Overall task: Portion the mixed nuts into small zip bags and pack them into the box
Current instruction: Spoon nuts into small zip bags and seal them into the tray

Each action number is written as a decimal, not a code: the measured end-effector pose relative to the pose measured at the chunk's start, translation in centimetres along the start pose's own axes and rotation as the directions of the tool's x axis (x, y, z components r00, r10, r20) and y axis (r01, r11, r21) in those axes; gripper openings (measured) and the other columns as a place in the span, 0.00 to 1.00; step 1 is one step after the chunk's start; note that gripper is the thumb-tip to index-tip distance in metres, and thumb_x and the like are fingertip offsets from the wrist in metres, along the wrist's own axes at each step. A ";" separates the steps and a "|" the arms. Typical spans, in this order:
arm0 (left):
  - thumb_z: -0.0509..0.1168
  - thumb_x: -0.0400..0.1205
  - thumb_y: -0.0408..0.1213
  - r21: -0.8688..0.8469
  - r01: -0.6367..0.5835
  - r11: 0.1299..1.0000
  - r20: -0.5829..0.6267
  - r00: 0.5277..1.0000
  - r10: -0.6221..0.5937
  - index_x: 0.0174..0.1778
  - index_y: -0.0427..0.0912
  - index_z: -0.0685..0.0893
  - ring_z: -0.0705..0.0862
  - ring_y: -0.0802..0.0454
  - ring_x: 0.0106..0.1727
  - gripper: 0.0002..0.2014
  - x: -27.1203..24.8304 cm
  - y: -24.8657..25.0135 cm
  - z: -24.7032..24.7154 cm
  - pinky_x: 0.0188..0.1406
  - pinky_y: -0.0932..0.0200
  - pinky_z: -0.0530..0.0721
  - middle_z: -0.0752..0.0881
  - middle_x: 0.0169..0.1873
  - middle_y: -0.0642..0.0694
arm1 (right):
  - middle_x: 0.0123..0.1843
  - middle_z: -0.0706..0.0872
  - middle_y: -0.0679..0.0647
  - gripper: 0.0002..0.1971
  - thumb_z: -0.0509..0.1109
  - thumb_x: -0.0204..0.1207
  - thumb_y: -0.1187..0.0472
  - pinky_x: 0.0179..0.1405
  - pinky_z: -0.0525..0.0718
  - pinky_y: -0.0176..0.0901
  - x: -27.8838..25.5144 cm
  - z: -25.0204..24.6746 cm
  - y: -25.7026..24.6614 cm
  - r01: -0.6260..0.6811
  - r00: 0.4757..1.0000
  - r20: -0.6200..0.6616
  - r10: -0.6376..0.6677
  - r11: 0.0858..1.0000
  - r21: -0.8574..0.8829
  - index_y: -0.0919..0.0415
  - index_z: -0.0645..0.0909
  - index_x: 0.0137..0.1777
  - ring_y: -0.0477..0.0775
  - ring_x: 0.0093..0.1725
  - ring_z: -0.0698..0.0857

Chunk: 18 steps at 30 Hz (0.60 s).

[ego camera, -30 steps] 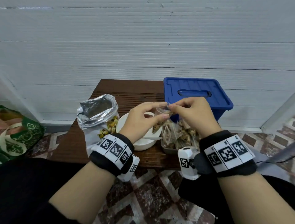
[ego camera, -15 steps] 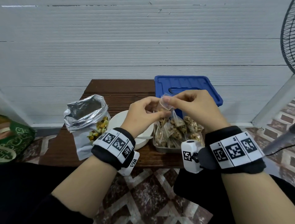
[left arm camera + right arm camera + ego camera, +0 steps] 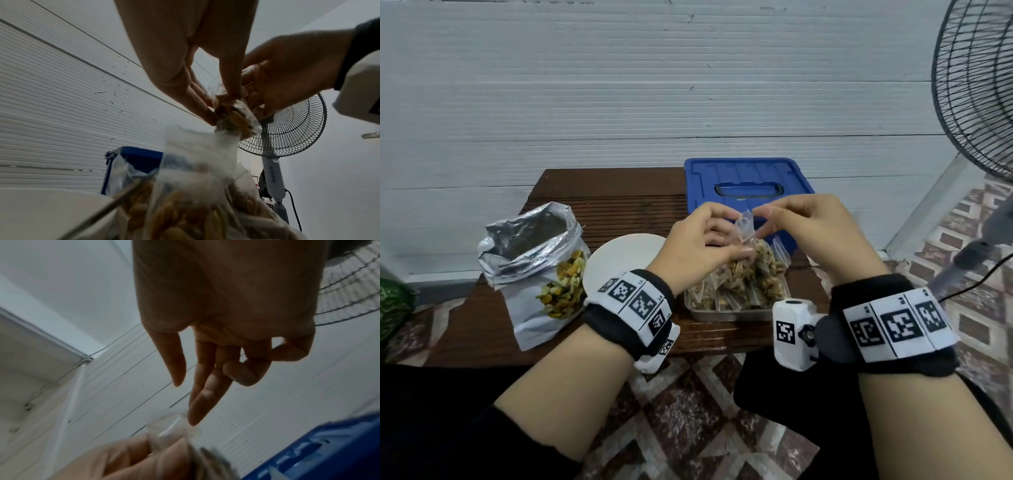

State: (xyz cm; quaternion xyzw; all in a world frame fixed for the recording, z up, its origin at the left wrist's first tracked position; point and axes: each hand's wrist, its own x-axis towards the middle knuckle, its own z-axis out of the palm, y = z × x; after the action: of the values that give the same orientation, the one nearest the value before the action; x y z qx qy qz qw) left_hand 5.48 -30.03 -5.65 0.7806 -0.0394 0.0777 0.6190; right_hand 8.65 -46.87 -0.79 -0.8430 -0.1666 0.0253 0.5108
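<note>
A small clear zip bag (image 3: 745,226) with a few nuts in its bottom (image 3: 236,117) hangs above the tray. My left hand (image 3: 732,240) pinches it just below the mouth, thumb in front and fingers behind. My right hand (image 3: 762,222) is at the bag's top right. In the right wrist view its straight fingertip (image 3: 193,418) touches the bag's rim (image 3: 168,428), while the thumb stands apart from it. The blue box (image 3: 746,185) stands behind the hands with its lid on. A metal tray (image 3: 705,313) holds several filled bags (image 3: 750,281).
An open foil bag of mixed nuts (image 3: 541,270) stands at the left of the wooden table (image 3: 602,202). A white bowl (image 3: 619,260) with a spoon handle (image 3: 102,211) lies between it and the tray. A standing fan (image 3: 976,85) is at the right.
The two hands have risen a little with the small bag. The right hand's pinch on the bag's top has loosened to a fingertip touch.
</note>
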 end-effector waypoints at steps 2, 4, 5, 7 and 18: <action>0.80 0.70 0.34 0.009 0.021 1.000 0.047 0.999 -0.022 0.56 0.49 0.79 0.88 0.61 0.44 0.22 0.0 0.0 -0.2 0.47 0.69 0.83 0.89 0.42 0.50 | 0.40 0.91 0.49 0.07 0.70 0.78 0.64 0.45 0.77 0.29 0.0 -0.6 0.6 0.062 0.996 0.074 -0.059 0.997 -0.044 0.52 0.88 0.49 0.35 0.38 0.84; 0.78 0.72 0.33 0.010 0.034 0.999 0.092 0.995 -0.034 0.56 0.50 0.77 0.89 0.56 0.47 0.22 -0.1 0.2 -0.4 0.48 0.66 0.84 0.89 0.40 0.51 | 0.44 0.89 0.48 0.12 0.71 0.77 0.65 0.38 0.73 0.22 0.1 -0.9 1.0 0.126 0.982 0.160 -0.106 0.984 -0.126 0.49 0.86 0.57 0.31 0.32 0.78; 0.77 0.73 0.33 0.008 0.038 0.999 0.109 0.993 -0.039 0.57 0.49 0.77 0.89 0.55 0.47 0.21 -0.1 0.3 -0.5 0.49 0.65 0.85 0.89 0.38 0.53 | 0.45 0.88 0.45 0.14 0.71 0.77 0.64 0.37 0.72 0.22 0.1 -1.0 1.1 0.149 0.975 0.188 -0.120 0.978 -0.146 0.48 0.84 0.60 0.29 0.31 0.77; 0.76 0.74 0.31 -0.016 0.049 0.999 0.138 0.989 -0.047 0.57 0.49 0.76 0.89 0.54 0.47 0.20 -0.2 0.6 -0.6 0.51 0.63 0.85 0.90 0.37 0.54 | 0.44 0.86 0.41 0.14 0.72 0.77 0.63 0.36 0.72 0.22 0.3 -1.0 1.3 0.173 0.968 0.211 -0.136 0.971 -0.166 0.47 0.84 0.60 0.28 0.32 0.77; 0.82 0.62 0.46 0.151 0.010 0.988 0.106 0.994 -0.026 0.48 0.52 0.83 0.87 0.62 0.44 0.21 -1.1 0.7 -0.8 0.48 0.67 0.85 0.88 0.48 0.52 | 0.40 0.89 0.49 0.03 0.73 0.76 0.59 0.36 0.77 0.24 0.5 -1.0 2.4 0.090 0.981 0.188 -0.043 0.964 -0.250 0.52 0.86 0.41 0.44 0.41 0.84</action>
State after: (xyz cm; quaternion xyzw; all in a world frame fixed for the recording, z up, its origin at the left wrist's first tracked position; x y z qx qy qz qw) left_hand 4.20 -29.47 -5.00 0.8285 -0.0597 0.0328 0.5558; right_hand 9.94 -48.60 -2.28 -0.8904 -0.2422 0.0627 0.3803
